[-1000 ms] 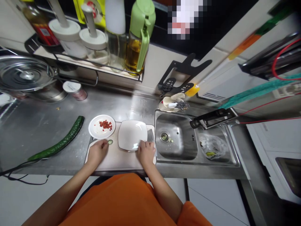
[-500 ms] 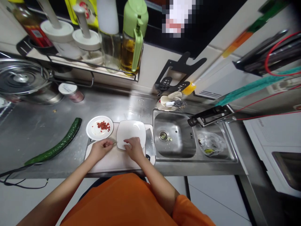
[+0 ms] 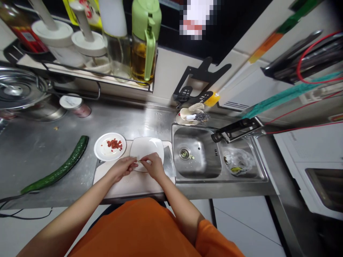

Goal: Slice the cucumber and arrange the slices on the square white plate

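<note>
My left hand [image 3: 123,168] and my right hand [image 3: 154,167] meet over the near-left edge of a white square plate [image 3: 147,144]. The fingers of both are closed in a pinch, and between the fingertips is a small pale greenish piece [image 3: 139,161], too small to name. The square plate rests on a light cutting board [image 3: 128,187]. Left of it, a round white plate [image 3: 102,151] holds small red dried berries [image 3: 115,144]. A cleaver's broad blade [image 3: 168,160] lies on the board's right side, partly hidden by my right hand.
A long cucumber [image 3: 57,173] lies on the steel counter at left. Behind it stand a lidded jar [image 3: 77,106] and a steel pot [image 3: 29,96]. To the right is a sink [image 3: 198,167] with scraps by its drain and a plastic bag [image 3: 238,160]. Bottles fill the rack [image 3: 112,76] above.
My left hand has moved right to meet my right hand at the square plate. My right index finger and thumb, apart before, have closed together. The view has shifted slightly.
</note>
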A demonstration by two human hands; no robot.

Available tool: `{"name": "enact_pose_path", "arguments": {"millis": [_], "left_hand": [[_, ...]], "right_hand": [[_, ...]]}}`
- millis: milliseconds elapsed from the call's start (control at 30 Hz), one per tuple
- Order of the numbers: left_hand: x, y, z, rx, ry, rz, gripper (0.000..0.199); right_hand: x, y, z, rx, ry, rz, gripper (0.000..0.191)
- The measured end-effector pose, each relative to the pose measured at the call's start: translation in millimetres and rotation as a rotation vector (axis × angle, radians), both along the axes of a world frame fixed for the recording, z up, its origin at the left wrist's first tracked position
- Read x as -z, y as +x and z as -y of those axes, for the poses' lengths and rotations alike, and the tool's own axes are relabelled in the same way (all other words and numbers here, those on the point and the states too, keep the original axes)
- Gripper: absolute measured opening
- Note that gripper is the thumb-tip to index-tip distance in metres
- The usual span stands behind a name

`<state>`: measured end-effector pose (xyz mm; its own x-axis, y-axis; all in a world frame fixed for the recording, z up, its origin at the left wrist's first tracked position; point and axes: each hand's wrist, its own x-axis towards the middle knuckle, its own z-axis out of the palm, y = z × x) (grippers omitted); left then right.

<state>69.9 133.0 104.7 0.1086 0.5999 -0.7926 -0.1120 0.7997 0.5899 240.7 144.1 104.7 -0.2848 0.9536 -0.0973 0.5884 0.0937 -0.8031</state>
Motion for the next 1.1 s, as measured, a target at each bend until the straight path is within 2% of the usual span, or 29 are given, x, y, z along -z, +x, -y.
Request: {"name": "enact_pose_path", "arguments": {"millis": [67, 200, 367, 533, 600, 700, 867, 1100], "left_hand": [[-0.1, 5, -4, -0.039, -0.080, 0.092, 0.040], [1.3, 12, -13, -0.061, -0.091, 0.222, 0.033], [7.5, 18, -24, -0.096, -0.056, 0.132, 0.040], [18.4, 23, -36, -0.042, 0.043, 0.017, 0.044], [21.5, 24, -44, 0.008, 0.113, -0.063, 0.039], [24.6, 25, -58, 0.148, 0.246, -0.239, 0.030], [30.3, 29, -85, 0.382, 0.500, -0.531, 0.022], [37.8, 36, -104, 0.554, 0.770, -0.758, 0.024]], "right_hand": [[1.5, 3, 0, 0.028, 0.003, -0.033, 0.006], [4.3, 8, -1, 0.061, -0.006, -0.053, 0.005], [9.7, 12, -5, 0.118, -0.059, -0.038, 0.005], [18.6, 13, -13, 0.198, -0.201, -0.089, 0.011], [22.2, 13, -18, 0.238, -0.274, -0.114, 0.013], [26.7, 14, -30, 0.272, -0.323, -0.091, 0.014], [33.2, 15, -59, 0.248, -0.295, 0.102, 0.015], [38.0, 13, -84, 0.260, -0.255, 0.210, 0.014]]}}
